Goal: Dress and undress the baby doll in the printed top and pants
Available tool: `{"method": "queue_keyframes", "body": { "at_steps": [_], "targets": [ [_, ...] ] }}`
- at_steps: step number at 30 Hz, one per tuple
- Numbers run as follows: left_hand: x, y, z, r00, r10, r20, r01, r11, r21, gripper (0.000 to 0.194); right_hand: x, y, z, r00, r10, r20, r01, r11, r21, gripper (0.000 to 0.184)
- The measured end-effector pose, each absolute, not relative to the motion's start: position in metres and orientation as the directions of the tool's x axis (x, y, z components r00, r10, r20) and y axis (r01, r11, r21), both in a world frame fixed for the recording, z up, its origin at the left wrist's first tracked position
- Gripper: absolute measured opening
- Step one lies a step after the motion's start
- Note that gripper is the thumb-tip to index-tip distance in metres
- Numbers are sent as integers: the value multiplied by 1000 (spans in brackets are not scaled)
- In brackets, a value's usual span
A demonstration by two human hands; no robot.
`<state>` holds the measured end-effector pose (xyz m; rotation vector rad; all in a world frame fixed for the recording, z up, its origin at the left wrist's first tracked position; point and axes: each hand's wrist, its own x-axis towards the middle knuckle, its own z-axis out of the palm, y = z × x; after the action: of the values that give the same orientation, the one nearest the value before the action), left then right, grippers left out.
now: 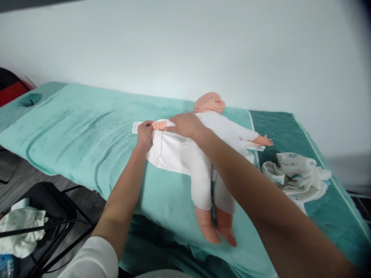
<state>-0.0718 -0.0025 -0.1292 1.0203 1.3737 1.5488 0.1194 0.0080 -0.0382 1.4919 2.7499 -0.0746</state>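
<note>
Left hand (145, 134): fingers pinched together beside the baby doll's fist (159, 125), white cloth poking out beyond them.
Right hand (185, 124): fingers bent over the doll's forearm.
White garment (174, 153): spread on the bed below that arm, against the doll's side.
Baby doll (222, 128): on its back, other arm stretched out.
Bed (95, 123): teal cover, along a white wall (162, 46).
Printed clothes (303, 175): crumpled on the darker quilted end.
Black chair (50, 197): lower left, printed cloth (21, 229) on it.
</note>
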Motion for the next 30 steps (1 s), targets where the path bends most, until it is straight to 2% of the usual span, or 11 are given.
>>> {"method": "queue_keyframes", "body": {
  "at_steps": [4,8,12,14,18,20,22,24,26,28,30],
  "targets": [
    [-72,-2,-127,-396,918,12,-135,-71,988,16,122,9,-44,-525,848,-65,849,527,16,57],
    [-63,-13,-124,-421,891,172,157,-115,981,9,113,10,-52,-499,865,-49,863,501,63,56],
    [-52,-21,-123,-161,905,394,421,-299,856,17,96,12,-57,-430,903,-1,902,429,52,36],
    [-50,-22,-124,-71,897,437,467,-357,809,23,90,12,-59,-382,922,65,924,381,29,32],
    [-52,-22,-124,-181,894,410,585,-237,775,26,92,9,-58,-381,912,150,921,389,-23,37],
    [-52,-24,-124,-205,899,388,674,-157,722,23,104,6,-53,-396,903,165,907,413,-82,37],
    [-50,-27,-124,-184,906,382,761,-114,638,20,125,2,-49,-368,900,234,883,417,-214,33],
    [-47,-31,-123,-167,909,383,823,-86,562,19,158,-5,-48,-268,892,365,834,404,-376,31],
    [-43,-35,-122,-169,910,378,859,-52,509,21,198,-14,-52,-94,863,496,797,364,-482,29],
    [-40,-37,-120,-180,921,346,879,-7,477,27,238,-27,-63,150,837,526,789,220,-574,30],
    [-37,-39,-118,-207,934,289,882,51,468,34,268,-40,-78,363,837,409,757,-9,-653,28]
  ]
}}
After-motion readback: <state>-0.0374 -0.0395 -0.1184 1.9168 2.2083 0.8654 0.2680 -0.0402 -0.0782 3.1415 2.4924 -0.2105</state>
